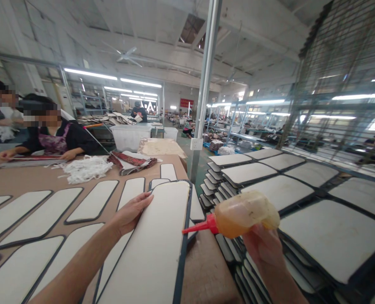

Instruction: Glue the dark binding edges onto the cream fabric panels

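My left hand [136, 211] grips the left edge of a long white panel [157, 236] with rounded corners and a dark blue border, tilted up off the table. In my right hand [265, 245] is a squeeze bottle [246, 213], held nearly level, with amber liquid inside and a red nozzle. The nozzle's tip points left and sits at the panel's right edge, where the white meets the dark border; whether it touches cannot be made out. A thin yellowish line shows along the panel's upper right edge. The fingers of my right hand are partly hidden behind the bottle.
More bordered panels lie across the brown table [206, 261] at left. Tall stacks of similar panels [336, 236] stand close on the right. A metal post [203, 84] rises ahead. White strips [86, 168] and folded patterned fabric [132, 162] lie farther back, near two seated people.
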{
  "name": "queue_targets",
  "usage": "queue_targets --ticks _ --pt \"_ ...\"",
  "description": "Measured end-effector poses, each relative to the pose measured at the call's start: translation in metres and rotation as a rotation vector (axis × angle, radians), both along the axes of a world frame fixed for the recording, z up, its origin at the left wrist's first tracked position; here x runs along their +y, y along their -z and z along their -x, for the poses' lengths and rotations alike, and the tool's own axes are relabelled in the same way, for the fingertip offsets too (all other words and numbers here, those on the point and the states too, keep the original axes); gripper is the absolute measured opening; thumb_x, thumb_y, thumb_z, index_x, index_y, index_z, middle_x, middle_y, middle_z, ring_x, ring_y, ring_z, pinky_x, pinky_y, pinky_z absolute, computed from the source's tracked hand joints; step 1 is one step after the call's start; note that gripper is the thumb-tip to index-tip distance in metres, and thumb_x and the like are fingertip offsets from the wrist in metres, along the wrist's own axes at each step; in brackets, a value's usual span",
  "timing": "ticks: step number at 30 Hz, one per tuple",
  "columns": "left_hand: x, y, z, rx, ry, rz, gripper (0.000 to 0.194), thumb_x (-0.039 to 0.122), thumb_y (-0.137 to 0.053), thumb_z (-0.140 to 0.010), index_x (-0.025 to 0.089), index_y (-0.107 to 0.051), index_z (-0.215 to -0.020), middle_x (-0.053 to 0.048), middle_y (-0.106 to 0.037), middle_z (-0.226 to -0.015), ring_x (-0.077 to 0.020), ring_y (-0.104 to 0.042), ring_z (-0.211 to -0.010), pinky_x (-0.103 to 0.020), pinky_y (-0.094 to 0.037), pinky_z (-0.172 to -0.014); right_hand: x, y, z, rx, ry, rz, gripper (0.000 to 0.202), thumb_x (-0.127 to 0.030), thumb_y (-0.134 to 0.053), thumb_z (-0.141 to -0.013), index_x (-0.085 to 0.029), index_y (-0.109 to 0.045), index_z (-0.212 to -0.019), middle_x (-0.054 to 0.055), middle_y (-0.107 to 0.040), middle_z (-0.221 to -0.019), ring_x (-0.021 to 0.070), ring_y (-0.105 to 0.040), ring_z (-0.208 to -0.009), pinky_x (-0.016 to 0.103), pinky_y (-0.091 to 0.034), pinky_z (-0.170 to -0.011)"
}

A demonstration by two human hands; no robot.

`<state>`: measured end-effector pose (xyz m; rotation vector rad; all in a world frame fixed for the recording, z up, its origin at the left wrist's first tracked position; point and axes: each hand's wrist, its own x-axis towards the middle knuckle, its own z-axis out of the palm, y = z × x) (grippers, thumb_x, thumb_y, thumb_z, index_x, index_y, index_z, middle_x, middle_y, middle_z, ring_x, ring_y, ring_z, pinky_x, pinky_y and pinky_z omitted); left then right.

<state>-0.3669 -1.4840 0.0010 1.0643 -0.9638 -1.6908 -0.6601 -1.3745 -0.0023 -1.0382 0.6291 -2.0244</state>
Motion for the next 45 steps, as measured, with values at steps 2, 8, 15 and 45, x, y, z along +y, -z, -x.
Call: queue_targets --ticks 2,8,15,45 --pt "-0.001 0.001 0.000 -0.003 0.013 0.002 0.027 0.021 -0.074 -0.072 0.017 -0.058 -0.093 -0.002 -0.070 -0.068 -0.0155 -0.066 -0.056 -0.023 -0.053 -0.051 0.001 0.003 0.001 0.009 -0.026 -0.001 0.036 -0.024 -0.079 -0.064 -0.030 -0.071 -0.098 0.003 -0.075 -0.090 0.0256 -0.070 -0.079 0.044 -0.057 -0.078" --pt "-0.001 0.003 0.000 -0.034 0.049 -0.010 0.027 0.019 -0.071 -0.075 0.015 -0.057 -0.098 -0.002 -0.070 -0.068 -0.0158 -0.066 -0.056 -0.023 -0.053 -0.051 0.007 0.004 -0.003 0.050 -0.085 -0.020 0.028 -0.029 -0.077 -0.066 -0.028 -0.074 -0.093 0.007 -0.075 -0.086 0.0271 -0.070 -0.079 0.045 -0.057 -0.078" --pt "-0.004 0.004 -0.001 -0.041 0.063 -0.011 0.018 0.022 -0.072 -0.075 0.015 -0.057 -0.083 -0.002 -0.068 -0.064 -0.0147 -0.063 -0.052 -0.023 -0.052 -0.049 0.017 0.000 -0.011 0.057 -0.080 -0.076 0.036 -0.033 -0.080 -0.062 -0.028 -0.072 -0.097 0.007 -0.075 -0.088 0.0297 -0.070 -0.081 0.050 -0.055 -0.082" --pt "-0.034 0.011 0.006 -0.019 0.055 -0.049 0.005 0.014 -0.065 -0.079 0.013 -0.062 -0.083 -0.004 -0.071 -0.065 -0.0163 -0.065 -0.053 -0.026 -0.054 -0.053 0.043 0.001 -0.022 0.144 -0.131 -0.064 0.029 -0.042 -0.074 -0.065 -0.032 -0.073 -0.093 0.004 -0.073 -0.061 0.0320 -0.071 -0.063 0.054 -0.055 -0.078"
